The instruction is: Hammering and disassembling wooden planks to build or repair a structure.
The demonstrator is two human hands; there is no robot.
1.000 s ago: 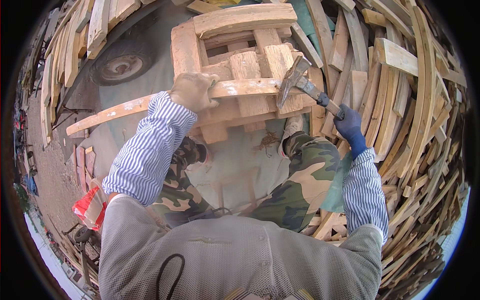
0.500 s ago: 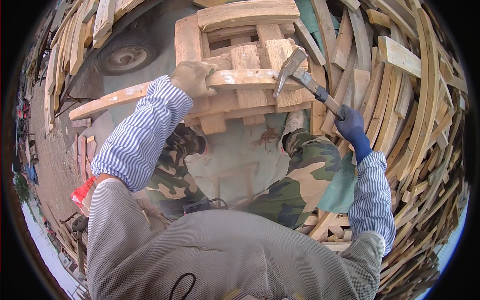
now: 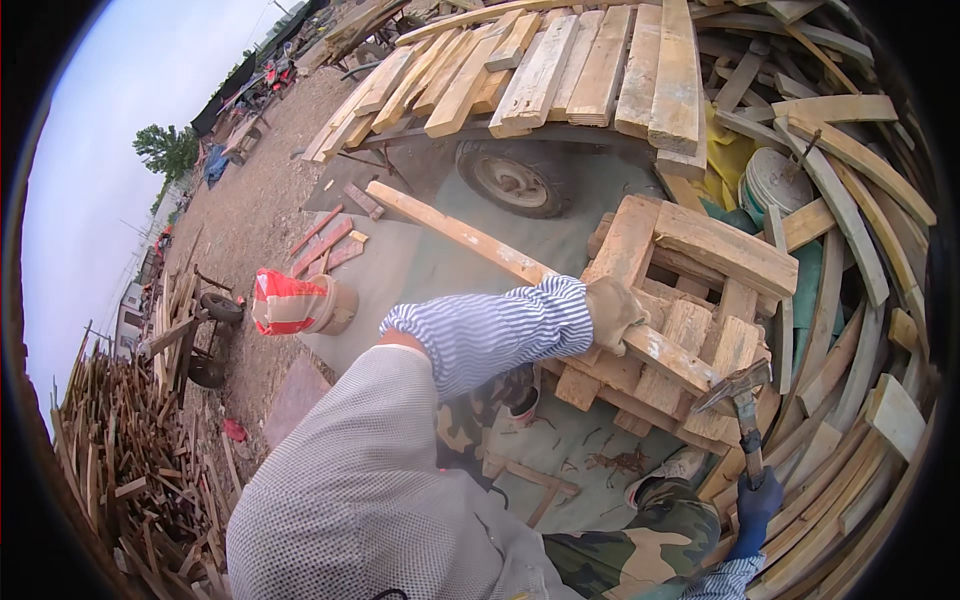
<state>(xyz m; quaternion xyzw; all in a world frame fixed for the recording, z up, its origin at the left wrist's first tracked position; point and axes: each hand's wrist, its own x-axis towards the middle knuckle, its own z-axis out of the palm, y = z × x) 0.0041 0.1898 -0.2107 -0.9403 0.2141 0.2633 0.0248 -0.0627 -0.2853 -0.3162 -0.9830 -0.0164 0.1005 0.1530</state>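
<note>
My left hand [image 3: 612, 312], in a tan work glove, grips a long wooden plank [image 3: 470, 238] where it crosses a wooden pallet [image 3: 700, 250] propped in front of me. The plank slants up to the left from the pallet. My right hand [image 3: 756, 508], in a blue glove, holds a hammer [image 3: 740, 392] by its handle. The hammer's metal head rests against the plank's lower end at the pallet. My knees in camouflage trousers [image 3: 640, 545] show below the pallet.
A cart with a tyre [image 3: 512, 180] carries stacked planks [image 3: 560, 70] behind the pallet. Curved boards [image 3: 860, 330] pile up on the right. A red and white bag [image 3: 290, 302] lies on the ground at left, with a heap of scrap wood [image 3: 130, 470] lower left.
The camera has swung left and up, so the pallet now sits at right. The hammer head has come down from above the pallet onto the plank's end. My left hand keeps its grip.
</note>
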